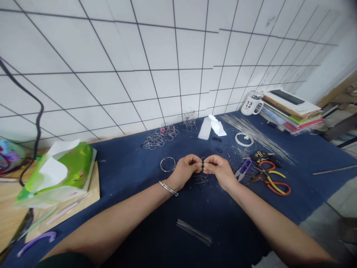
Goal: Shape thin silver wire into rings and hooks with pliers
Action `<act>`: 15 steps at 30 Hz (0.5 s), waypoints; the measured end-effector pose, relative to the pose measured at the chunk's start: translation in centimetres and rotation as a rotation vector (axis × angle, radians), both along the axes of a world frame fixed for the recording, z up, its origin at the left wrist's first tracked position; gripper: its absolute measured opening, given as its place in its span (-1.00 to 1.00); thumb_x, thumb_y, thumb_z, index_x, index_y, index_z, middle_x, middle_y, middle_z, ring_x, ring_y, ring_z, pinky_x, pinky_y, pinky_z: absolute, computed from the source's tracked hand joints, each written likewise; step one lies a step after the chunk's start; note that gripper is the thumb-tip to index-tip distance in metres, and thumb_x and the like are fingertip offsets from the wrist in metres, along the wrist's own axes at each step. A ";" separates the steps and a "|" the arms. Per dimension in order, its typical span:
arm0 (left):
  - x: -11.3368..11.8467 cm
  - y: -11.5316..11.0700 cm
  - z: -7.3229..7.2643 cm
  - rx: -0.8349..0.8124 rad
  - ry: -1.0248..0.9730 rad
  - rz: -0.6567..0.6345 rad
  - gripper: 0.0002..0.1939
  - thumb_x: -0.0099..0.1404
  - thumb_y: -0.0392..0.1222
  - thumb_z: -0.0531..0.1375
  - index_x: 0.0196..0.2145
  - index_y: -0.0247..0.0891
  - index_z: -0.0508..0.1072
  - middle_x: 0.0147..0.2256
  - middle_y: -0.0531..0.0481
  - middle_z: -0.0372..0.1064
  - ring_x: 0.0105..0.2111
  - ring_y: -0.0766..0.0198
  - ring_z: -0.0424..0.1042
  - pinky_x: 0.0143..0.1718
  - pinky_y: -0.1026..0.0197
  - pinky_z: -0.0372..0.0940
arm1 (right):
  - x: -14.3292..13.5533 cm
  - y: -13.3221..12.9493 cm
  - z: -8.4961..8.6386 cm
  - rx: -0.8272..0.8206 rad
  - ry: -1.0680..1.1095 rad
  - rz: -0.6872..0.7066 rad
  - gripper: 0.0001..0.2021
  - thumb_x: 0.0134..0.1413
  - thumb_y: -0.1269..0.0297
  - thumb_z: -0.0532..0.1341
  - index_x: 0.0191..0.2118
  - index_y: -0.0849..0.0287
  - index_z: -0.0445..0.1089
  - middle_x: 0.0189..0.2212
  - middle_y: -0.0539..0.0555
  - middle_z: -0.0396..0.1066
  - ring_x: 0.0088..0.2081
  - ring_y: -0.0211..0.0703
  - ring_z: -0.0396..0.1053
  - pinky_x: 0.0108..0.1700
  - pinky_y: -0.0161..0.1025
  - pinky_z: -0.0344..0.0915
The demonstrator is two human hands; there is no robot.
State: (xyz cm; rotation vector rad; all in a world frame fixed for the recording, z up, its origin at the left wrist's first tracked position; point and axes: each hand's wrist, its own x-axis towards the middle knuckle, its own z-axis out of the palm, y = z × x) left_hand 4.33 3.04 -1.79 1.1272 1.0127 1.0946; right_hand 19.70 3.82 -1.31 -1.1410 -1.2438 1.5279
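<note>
My left hand (pixel 186 169) and my right hand (pixel 219 169) meet near the middle of the blue cloth (pixel 134 223), fingertips almost touching. Both pinch a small thin wire ring (pixel 203 160) between thumb and finger, one hand on each side; much of the ring is hidden by the fingers. A bangle-sized wire loop (pixel 167 164) lies just left of my left hand. Short wire scraps (pixel 203 179) are scattered below my fingertips. Nearer to me lies a bundle of straight wires (pixel 194 232). Purple-handled snips (pixel 243 169) rest right of my right hand.
Pliers with orange and yellow handles (pixel 275 182), a wire coil (pixel 244 139) and long wires (pixel 258 136) lie at the right. Tangled wire loops (pixel 160 137), a white mug (pixel 250 104) and stacked papers (pixel 292 108) stand by the wall. A green tissue pack (pixel 80 167) sits left.
</note>
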 end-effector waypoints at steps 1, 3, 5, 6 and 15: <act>0.0 0.0 -0.1 -0.002 -0.002 0.004 -0.87 0.08 -0.23 0.18 -0.41 -0.35 0.34 -0.51 0.06 0.27 -0.51 0.43 0.28 -0.42 0.31 0.23 | 0.0 0.0 0.0 -0.001 -0.002 0.001 -0.86 -0.16 0.30 0.24 -0.42 0.22 0.32 -0.54 -0.04 0.30 -0.47 -0.32 0.29 -0.34 -0.24 0.33; 0.0 0.0 -0.2 -0.006 -0.007 0.011 -0.87 0.08 -0.23 0.18 -0.40 -0.35 0.34 -0.51 0.06 0.28 -0.51 0.43 0.28 -0.41 0.31 0.23 | -0.1 -0.1 0.1 0.001 -0.002 0.003 -0.86 -0.16 0.30 0.24 -0.42 0.22 0.32 -0.53 -0.04 0.30 -0.46 -0.32 0.29 -0.33 -0.23 0.33; 0.0 0.1 -0.3 -0.011 -0.009 0.015 -0.87 0.08 -0.23 0.18 -0.40 -0.35 0.34 -0.51 0.06 0.28 -0.51 0.43 0.28 -0.41 0.31 0.24 | -0.1 -0.1 0.1 0.001 -0.003 0.005 -0.86 -0.16 0.30 0.24 -0.42 0.22 0.32 -0.53 -0.04 0.30 -0.46 -0.32 0.29 -0.33 -0.23 0.34; 0.0 0.1 -0.3 -0.014 -0.011 0.016 -0.87 0.08 -0.23 0.18 -0.40 -0.34 0.34 -0.51 0.06 0.28 -0.51 0.43 0.28 -0.42 0.31 0.23 | -0.1 -0.1 0.2 0.000 -0.004 0.005 -0.86 -0.16 0.30 0.24 -0.42 0.22 0.32 -0.53 -0.04 0.30 -0.46 -0.32 0.29 -0.33 -0.23 0.34; 0.0 0.1 -0.3 -0.011 -0.042 0.013 -0.86 0.08 -0.22 0.18 -0.40 -0.35 0.35 -0.52 0.06 0.28 -0.52 0.43 0.27 -0.43 0.32 0.23 | -0.3 -0.2 0.5 -0.010 -0.012 0.005 -0.85 -0.19 0.29 0.25 -0.43 0.22 0.32 -0.54 -0.05 0.30 -0.47 -0.33 0.29 -0.34 -0.24 0.33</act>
